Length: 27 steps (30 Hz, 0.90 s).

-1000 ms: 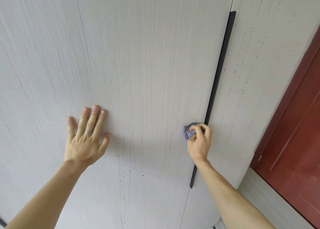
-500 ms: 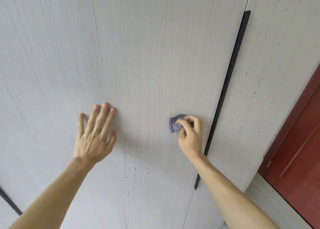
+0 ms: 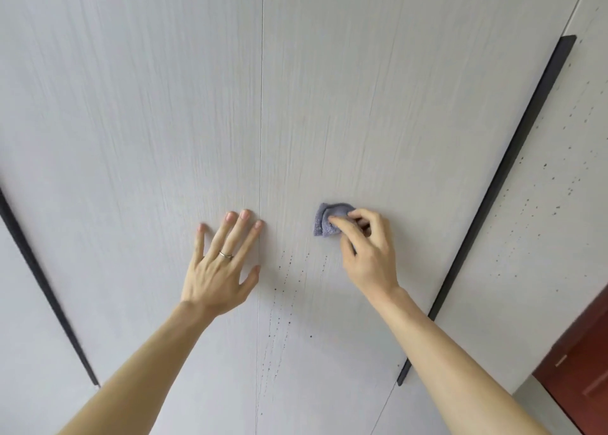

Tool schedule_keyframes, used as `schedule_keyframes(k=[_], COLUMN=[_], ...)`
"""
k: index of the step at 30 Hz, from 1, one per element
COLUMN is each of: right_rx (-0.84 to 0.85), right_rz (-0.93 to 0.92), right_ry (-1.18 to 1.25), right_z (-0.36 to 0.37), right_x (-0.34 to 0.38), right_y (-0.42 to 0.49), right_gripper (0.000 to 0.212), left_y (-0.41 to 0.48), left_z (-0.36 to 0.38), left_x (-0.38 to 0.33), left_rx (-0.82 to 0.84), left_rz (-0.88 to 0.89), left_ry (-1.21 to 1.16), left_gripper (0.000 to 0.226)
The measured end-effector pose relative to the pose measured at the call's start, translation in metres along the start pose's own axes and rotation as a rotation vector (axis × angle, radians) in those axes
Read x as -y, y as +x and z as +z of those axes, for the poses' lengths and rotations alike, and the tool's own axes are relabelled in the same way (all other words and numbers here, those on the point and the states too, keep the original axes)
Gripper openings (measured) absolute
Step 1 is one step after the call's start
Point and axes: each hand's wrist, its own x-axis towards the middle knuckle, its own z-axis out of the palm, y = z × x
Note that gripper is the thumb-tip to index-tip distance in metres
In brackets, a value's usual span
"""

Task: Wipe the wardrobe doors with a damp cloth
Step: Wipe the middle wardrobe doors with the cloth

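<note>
Pinching bunched cloth (image 3: 324,222), mostly left of the curled right hand (image 3: 368,257) fingers (image 3: 342,221), against wardrobe door (image 3: 378,122); pressing left hand (image 3: 218,270) flat, fingers spread.

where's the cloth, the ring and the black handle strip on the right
cloth (image 3: 324,222): head view, on the exposed bunched part
ring (image 3: 226,254): head view, on the top of the band
right black handle strip (image 3: 500,178): head view, about midway along its length
</note>
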Motion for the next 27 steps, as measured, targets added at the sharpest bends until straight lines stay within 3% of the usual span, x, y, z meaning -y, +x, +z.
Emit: schedule_keyframes(k=[5,10,15,19,21,27], right_rx=[0.293,0.074,-0.026,0.200,0.287,-0.027], right_rz=[-0.149,-0.006,-0.084,-0.282,-0.270,-0.030], right_ry=[-0.058,-0.025,-0.035,-0.087,-0.082,-0.029], right_z=[0.019,0.013,0.024,0.040,0.039,0.020], right_x=[0.003,0.030,0.037,0.036,0.037,0.048], right_y=[-0.069,0.000,0.020,-0.044,-0.051,0.030], right_gripper=[0.041,0.038,0.035,0.031,0.032,0.037], left_y=[0.000,-0.002,-0.002,-0.002,-0.003,-0.002], left_z=[-0.003,0.005,0.009,0.009,0.008,0.008], left_x=[0.016,0.022,0.027,0.027,0.027,0.024], left_rx=[0.032,0.040,0.036,0.037,0.038,0.038], left_rz=[0.068,0.087,0.100,0.096,0.095,0.078], left_ry=[0.058,0.068,0.066,0.069,0.067,0.068], left_gripper=[0.078,0.079,0.082,0.082,0.083,0.083])
